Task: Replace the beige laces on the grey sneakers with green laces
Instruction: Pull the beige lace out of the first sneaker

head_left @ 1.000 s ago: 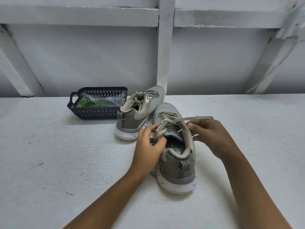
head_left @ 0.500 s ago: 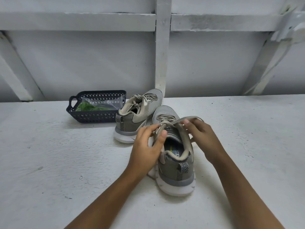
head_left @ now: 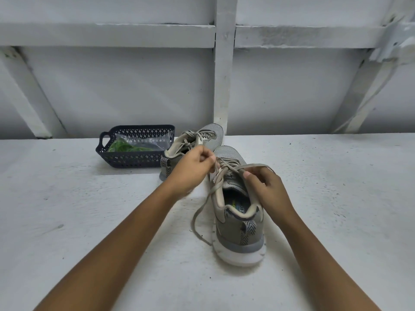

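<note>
Pinching beige lace (head_left: 234, 168), left hand (head_left: 190, 168) and right hand (head_left: 267, 187) flank the sneaker (head_left: 233, 232).

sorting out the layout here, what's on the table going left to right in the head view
dark basket → far grey sneaker → near grey sneaker

Left grip (head_left: 190, 168) & right grip (head_left: 268, 189) each pinch beige lace (head_left: 253, 165) over near sneaker (head_left: 239, 227) on worktop (head_left: 67, 221); 2nd sneaker (head_left: 210, 136), basket (head_left: 134, 159) w/ green laces (head_left: 121, 146) behind.
</note>
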`<move>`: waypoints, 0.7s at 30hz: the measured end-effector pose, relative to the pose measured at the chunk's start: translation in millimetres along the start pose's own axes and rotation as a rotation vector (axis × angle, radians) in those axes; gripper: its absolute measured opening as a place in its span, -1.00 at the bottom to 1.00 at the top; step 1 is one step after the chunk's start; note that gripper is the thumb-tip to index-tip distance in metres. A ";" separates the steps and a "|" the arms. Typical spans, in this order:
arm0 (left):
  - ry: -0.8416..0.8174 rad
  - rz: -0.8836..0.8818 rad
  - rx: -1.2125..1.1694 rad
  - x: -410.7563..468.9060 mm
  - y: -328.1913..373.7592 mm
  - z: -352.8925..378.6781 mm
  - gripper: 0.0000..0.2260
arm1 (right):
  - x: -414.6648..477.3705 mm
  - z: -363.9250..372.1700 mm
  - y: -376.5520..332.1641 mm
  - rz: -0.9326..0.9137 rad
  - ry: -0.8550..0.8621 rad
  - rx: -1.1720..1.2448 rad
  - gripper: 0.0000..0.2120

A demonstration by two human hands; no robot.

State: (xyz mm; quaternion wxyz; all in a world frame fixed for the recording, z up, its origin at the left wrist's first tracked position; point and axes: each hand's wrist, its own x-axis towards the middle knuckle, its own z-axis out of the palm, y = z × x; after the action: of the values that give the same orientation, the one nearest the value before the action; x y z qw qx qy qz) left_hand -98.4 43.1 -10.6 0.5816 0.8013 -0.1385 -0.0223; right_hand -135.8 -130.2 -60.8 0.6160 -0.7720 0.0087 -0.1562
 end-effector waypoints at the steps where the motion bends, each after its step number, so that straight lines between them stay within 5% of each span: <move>1: -0.003 -0.001 0.029 3.8 3.8 -0.7 -0.81 | 0.0 -0.2 0.5 0.004 -0.001 0.006 -0.93; 13: -0.119 -0.099 0.133 -11.2 -4.0 -9.2 -0.90 | 0.4 -1.0 1.5 -0.007 -0.001 0.021 -0.91; 21: 0.176 -0.089 -0.043 -1.7 3.6 -13.2 -0.85 | 0.2 -2.0 1.5 -0.028 -0.005 0.005 -0.91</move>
State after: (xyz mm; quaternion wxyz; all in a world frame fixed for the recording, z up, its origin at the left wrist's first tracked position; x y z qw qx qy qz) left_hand -98.1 54.8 -3.2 0.6071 0.7928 -0.0507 0.0196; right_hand -135.9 -132.5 -61.8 0.6159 -0.7708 -0.0041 -0.1628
